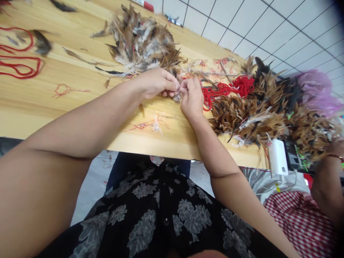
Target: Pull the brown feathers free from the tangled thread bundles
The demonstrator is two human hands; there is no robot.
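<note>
My left hand (162,84) and my right hand (191,96) meet over the wooden table, fingertips touching. Both are closed in a pinch on a small tuft of feathers (176,96), greyish and fluffy, partly hidden by the fingers. Just beyond my left hand lies a big pile of brown, grey and white feathers (150,43). Beside my right hand is a tangled bundle of red cord (223,91). Thin red threads with a scrap of clear plastic (156,124) lie on the table nearer to me.
Brown feather bundles (249,111) cover the right side, with a pink-purple plastic bag (318,91) behind. A white power adapter (278,157) sits at the table edge. At far right a co-worker's arm (326,182) reaches in. Red cord loops (24,68) lie at left.
</note>
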